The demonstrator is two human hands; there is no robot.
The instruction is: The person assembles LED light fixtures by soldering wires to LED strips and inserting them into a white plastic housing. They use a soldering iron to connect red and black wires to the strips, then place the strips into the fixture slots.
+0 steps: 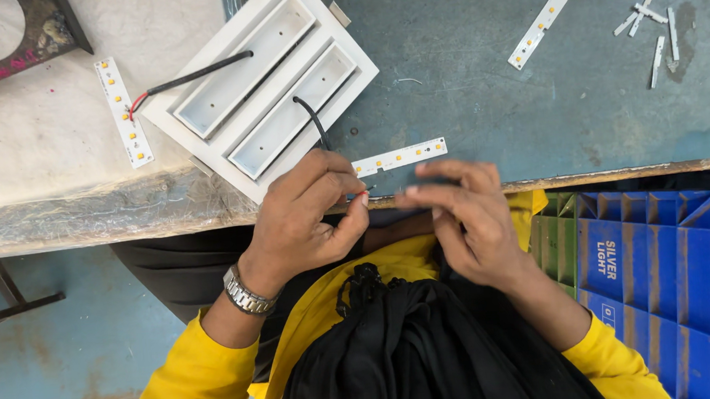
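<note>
Your left hand (306, 216) pinches the wire (311, 118) at the bench (483, 105) edge; right hand (466, 216) fingers loosely curled, empty, LED strip (400, 156) at 12 o'clock.

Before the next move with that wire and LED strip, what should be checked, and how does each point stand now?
1. Left hand pinches the black wire end: ok.
2. Right hand free, holding nothing: cannot tell; its fingers curl by the wire tip.
3. LED strip flat on the bench, beside the hands: ok.
4. Wire runs back into the white fixture: ok.
5. Wire tip stripped: cannot tell, too small.
</note>
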